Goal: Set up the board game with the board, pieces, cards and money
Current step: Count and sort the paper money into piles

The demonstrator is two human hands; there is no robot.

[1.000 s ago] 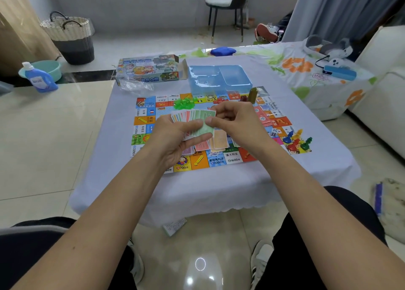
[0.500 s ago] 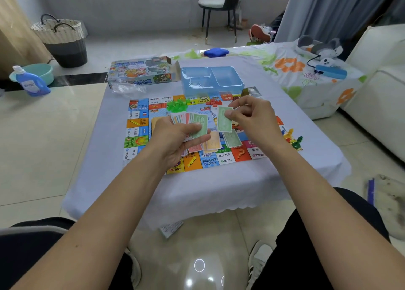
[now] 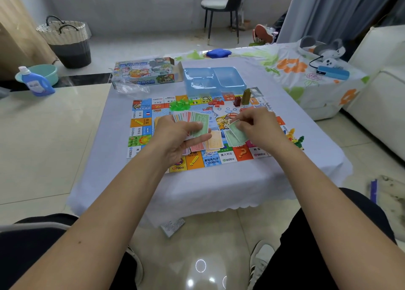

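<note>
The colourful game board (image 3: pixel 140 123) lies flat on a table covered by a white cloth (image 3: pixel 219 186). My left hand (image 3: pixel 177 136) grips a fanned stack of paper money (image 3: pixel 192 120), green note on top. My right hand (image 3: pixel 258 127) pinches a single green note (image 3: pixel 235 127) low over a green pile (image 3: pixel 233 139) on the board. Orange (image 3: pixel 213 142) and pink (image 3: pixel 197 147) money piles lie beside it. Green houses (image 3: pixel 179 104), red houses (image 3: pixel 217 102), a tall brown piece (image 3: pixel 246 97) and coloured pawns (image 3: pixel 295 137) sit on the board.
A blue plastic tray insert (image 3: pixel 214 79) and the open game box (image 3: pixel 144 74) stand behind the board, with a clear bag (image 3: pixel 131 88) beside it. A flowered cloth with a blue device (image 3: pixel 333 71) lies right. Detergent bottle (image 3: pixel 36 82), basket (image 3: pixel 65 42) and chair (image 3: pixel 221 7) stand on the floor.
My right hand drew a green note off the fan in my left hand and carried it right and down to the green pile. The view shifted slightly.
</note>
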